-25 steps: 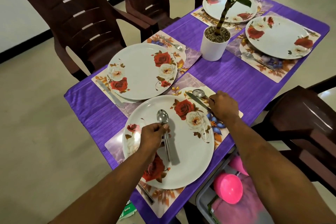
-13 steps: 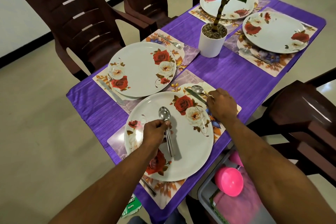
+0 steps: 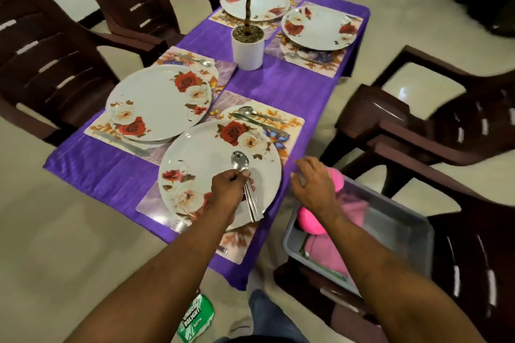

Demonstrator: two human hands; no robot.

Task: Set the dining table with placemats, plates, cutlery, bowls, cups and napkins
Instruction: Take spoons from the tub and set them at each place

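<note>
Your right hand (image 3: 315, 185) has left the laid steel spoon and knife (image 3: 257, 117), fingers relaxed apart over the grey plastic tub (image 3: 401, 234). Left hand (image 3: 227, 185) clamps spare steel cutlery (image 3: 245, 175) above the rose-patterned plate (image 3: 206, 159). Judgement: 3 far settings lack spoons.

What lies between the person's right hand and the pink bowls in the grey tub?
Nothing visible. The right hand hovers open just above the grey tub, with the nearest pink bowl directly beneath its fingers.
</note>
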